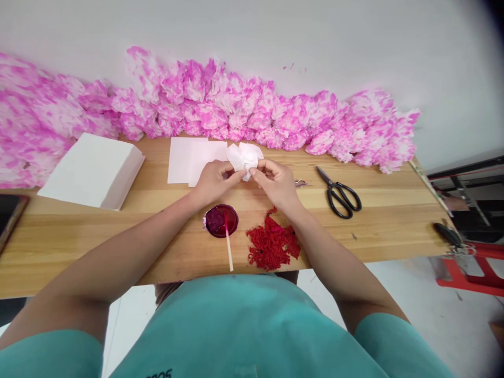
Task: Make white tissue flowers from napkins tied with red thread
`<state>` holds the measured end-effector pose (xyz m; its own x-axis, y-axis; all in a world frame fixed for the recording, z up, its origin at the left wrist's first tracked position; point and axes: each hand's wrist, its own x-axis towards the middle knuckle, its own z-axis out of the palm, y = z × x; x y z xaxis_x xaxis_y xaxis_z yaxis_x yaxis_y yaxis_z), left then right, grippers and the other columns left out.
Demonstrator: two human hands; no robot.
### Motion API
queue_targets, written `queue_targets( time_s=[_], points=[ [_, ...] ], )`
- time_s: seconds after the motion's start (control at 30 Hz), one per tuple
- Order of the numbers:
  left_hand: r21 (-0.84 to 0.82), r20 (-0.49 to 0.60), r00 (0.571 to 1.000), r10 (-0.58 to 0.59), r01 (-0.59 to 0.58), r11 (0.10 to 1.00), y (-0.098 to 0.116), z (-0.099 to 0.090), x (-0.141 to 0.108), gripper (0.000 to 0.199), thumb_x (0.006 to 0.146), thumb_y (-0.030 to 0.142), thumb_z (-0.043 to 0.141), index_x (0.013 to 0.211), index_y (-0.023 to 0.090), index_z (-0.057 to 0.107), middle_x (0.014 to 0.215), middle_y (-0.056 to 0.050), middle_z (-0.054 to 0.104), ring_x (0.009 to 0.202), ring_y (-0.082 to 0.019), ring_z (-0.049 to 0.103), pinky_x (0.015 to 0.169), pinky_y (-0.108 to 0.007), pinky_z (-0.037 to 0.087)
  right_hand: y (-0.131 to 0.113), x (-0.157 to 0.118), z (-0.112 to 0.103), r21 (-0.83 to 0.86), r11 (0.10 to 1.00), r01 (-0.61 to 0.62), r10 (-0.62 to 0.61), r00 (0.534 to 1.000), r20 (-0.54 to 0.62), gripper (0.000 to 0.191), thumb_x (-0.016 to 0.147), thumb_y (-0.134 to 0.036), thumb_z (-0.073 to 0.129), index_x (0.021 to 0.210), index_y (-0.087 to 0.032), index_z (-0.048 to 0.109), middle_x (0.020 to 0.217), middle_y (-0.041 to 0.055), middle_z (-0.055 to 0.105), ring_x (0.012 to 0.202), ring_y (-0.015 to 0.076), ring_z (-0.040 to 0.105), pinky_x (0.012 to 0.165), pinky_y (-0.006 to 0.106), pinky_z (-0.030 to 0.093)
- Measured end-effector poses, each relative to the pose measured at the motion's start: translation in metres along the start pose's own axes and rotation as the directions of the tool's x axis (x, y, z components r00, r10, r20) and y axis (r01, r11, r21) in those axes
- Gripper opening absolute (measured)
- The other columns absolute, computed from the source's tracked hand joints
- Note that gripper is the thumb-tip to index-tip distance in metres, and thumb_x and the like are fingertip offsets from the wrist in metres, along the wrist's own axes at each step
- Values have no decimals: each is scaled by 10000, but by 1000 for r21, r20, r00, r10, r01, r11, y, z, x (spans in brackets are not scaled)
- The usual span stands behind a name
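Between my two hands, above the middle of the table, is a gathered white tissue paper flower (244, 155) with its petals fanned out on the far side. My left hand (218, 180) pinches it from the left, thumb toward me. From the right, my right hand (275, 181) pinches it too, and the two thumbs nearly meet at its base. Just behind my left hand lie flat white paper sheets (181, 160). Nearer to me sit a dish of dark magenta dye (216, 221) with a stick (229, 251) in it and a heap of red yarn pieces (271, 242).
Pink-and-white paper flowers (244, 107) are piled along the wall. A thick stack of white paper (88, 170) stands at left, near a dark device (11, 215). Black-handled scissors (340, 194) lie at right on the wooden table (394, 220). A red stool (478, 270) is beyond the table's right edge.
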<state>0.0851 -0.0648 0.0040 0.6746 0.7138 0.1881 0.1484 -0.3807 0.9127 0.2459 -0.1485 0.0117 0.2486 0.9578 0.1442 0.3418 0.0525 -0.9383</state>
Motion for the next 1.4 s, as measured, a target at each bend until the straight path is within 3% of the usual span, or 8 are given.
queue_targets(
  time_s=[0.2,0.33,0.43,0.6,0.8,1.1,1.4],
  points=[
    [-81,-29,999,-33,31,996,-3,-1,0,367,843,474,590,752,133,690,683,-29,676,620,-132,562,579,-236,393,3,5,-6,131,988,-77,86,994,-66,177,804,-357,642,840,-184,661,633,-42,527,528,80,431,492,224,386],
    [-146,-42,999,-24,18,989,-4,-2,0,395,830,514,607,757,134,686,698,-32,684,621,-125,564,574,-227,400,0,5,-6,205,972,-112,118,993,-17,254,811,-428,641,876,-184,656,682,-22,578,564,91,491,494,224,411],
    [-159,-51,999,-12,4,987,-4,-2,0,404,827,524,613,742,135,679,699,-32,684,623,-123,567,580,-228,409,-3,3,-3,126,987,-101,99,995,23,300,805,-473,634,866,-180,651,719,-4,608,623,111,528,522,235,425],
    [-176,-37,999,-3,-3,984,-5,-2,0,402,835,526,604,745,140,674,719,-42,693,644,-132,591,602,-236,432,-2,1,0,-113,993,13,-15,1000,-17,158,793,-328,631,760,-175,617,689,-20,583,609,105,497,579,249,388],
    [-197,-85,995,-43,25,980,-3,-6,0,395,870,499,562,714,145,643,672,-35,668,623,-132,583,605,-237,440,2,3,-3,-20,1000,-21,20,1000,-24,142,785,-327,602,780,-185,616,688,-19,566,589,105,453,565,244,384],
    [21,-82,996,-19,21,1000,0,0,-1,356,826,455,597,643,150,601,591,7,562,569,-117,489,545,-245,339,1,2,-2,-6,1000,7,-7,998,58,216,796,-339,610,666,-201,506,622,-42,462,570,95,415,549,244,343],
    [-190,-93,992,-85,66,980,0,-6,1,329,814,402,609,597,157,576,598,-2,602,526,-100,472,521,-232,356,7,8,-12,-157,987,-20,8,997,-78,84,780,-246,609,801,-184,662,760,3,648,662,123,543,639,264,428]
  ],
)
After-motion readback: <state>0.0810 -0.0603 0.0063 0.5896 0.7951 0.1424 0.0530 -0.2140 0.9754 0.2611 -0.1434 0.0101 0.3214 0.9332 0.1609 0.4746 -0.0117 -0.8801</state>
